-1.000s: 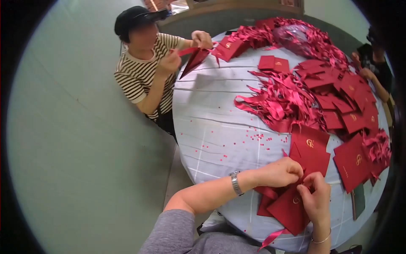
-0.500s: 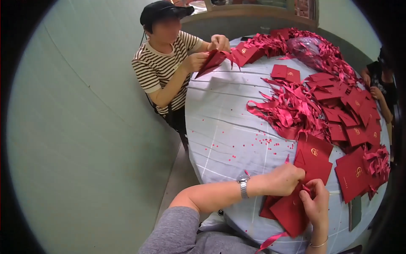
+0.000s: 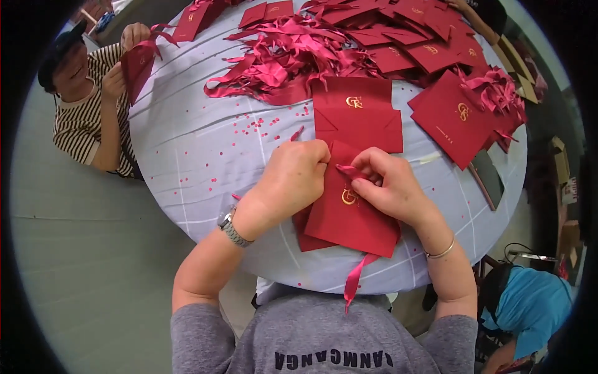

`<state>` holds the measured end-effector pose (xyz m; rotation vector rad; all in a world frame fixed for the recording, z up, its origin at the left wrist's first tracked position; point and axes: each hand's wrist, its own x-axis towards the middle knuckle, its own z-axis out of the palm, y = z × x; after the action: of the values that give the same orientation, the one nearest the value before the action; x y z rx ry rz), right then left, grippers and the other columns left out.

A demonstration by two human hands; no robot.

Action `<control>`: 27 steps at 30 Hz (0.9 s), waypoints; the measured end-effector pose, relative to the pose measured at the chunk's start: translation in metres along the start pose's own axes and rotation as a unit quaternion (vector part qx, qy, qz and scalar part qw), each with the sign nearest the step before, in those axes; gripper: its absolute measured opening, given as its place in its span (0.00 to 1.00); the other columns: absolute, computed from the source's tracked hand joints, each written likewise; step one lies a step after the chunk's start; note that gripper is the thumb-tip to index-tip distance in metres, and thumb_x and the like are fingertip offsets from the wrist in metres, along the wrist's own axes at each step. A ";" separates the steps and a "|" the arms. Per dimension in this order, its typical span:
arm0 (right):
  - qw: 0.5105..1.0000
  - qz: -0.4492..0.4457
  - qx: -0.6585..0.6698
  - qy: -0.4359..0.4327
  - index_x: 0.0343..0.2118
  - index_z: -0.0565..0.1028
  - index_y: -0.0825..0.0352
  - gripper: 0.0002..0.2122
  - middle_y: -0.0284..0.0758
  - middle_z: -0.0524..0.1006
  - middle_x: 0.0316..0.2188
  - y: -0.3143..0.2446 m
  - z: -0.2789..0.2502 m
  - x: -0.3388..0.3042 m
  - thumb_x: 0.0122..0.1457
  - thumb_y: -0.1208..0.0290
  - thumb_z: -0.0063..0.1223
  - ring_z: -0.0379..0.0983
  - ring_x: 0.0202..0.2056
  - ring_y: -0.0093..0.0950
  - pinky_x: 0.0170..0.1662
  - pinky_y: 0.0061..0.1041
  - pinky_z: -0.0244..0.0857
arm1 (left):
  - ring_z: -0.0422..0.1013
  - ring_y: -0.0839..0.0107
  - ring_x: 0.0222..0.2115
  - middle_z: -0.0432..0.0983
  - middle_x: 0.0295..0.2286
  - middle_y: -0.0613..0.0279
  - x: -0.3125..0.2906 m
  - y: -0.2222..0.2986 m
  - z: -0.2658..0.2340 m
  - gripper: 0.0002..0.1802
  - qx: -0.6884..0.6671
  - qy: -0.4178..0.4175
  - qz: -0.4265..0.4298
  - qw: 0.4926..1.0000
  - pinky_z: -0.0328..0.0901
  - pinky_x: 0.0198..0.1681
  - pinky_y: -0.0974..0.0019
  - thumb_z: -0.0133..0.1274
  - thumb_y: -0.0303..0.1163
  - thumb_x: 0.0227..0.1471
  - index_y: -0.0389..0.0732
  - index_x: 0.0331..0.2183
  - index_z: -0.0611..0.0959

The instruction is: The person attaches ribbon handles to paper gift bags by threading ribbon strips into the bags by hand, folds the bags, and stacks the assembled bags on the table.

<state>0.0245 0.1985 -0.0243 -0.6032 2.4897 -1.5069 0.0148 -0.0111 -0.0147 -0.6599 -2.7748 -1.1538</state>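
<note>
A flat red paper bag [image 3: 352, 227] with a gold emblem lies on the cloth-covered round table in front of me, over another red piece that shows at its left edge. My left hand [image 3: 293, 177], with a watch at its wrist, is closed on the bag's upper left edge; its fingertips are partly hidden. Between thumb and fingers my right hand [image 3: 392, 187] pinches a red ribbon [image 3: 346, 170] at the bag's upper part. Below the bag, another ribbon end [image 3: 355, 280] hangs over the table edge. Just beyond lies a second red bag [image 3: 358, 115].
A heap of red ribbons [image 3: 293, 59] lies farther off, with many red bags [image 3: 430, 56] to its right. Small red paper dots [image 3: 258, 128] are scattered on the tablecloth [image 3: 199, 149]. At left, a co-worker [image 3: 93, 106] holds a red bag; a person in blue [image 3: 529, 305] is at lower right.
My view has swung right and down, so the table now sits more to the left and my lap shows. My hands stay at the same bag, the right still pinching the ribbon.
</note>
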 end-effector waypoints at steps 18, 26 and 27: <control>0.998 0.009 -0.057 0.028 0.32 0.76 0.68 0.04 0.35 0.78 0.22 -0.004 0.010 0.009 0.55 0.74 0.55 0.74 0.24 0.22 0.29 0.23 0.66 | 0.73 0.55 0.25 0.74 0.22 0.53 -0.003 0.002 0.003 0.08 0.019 0.020 0.079 0.997 0.67 0.29 0.60 0.52 0.19 0.43 0.36 0.31 0.81; 1.000 0.029 0.007 -0.003 0.31 0.76 0.70 0.05 0.30 0.75 0.21 -0.006 -0.001 0.005 0.56 0.73 0.56 0.68 0.24 0.16 0.28 0.18 0.63 | 0.72 0.52 0.26 0.74 0.24 0.56 -0.005 -0.002 -0.001 0.04 0.042 0.018 0.063 0.997 0.67 0.28 0.54 0.52 0.25 0.47 0.40 0.26 0.81; 0.998 0.046 0.031 -0.017 0.31 0.76 0.71 0.06 0.28 0.74 0.20 -0.008 -0.003 0.005 0.56 0.73 0.57 0.67 0.24 0.14 0.28 0.17 0.62 | 0.72 0.52 0.26 0.74 0.24 0.56 -0.006 -0.003 0.000 0.04 0.042 0.018 0.063 0.997 0.67 0.28 0.54 0.52 0.25 0.47 0.40 0.26 0.81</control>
<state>0.0209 0.1953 -0.0158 -0.4937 2.4006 -1.5221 0.0195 -0.0152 -0.0184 -0.7842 -2.6911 -1.0094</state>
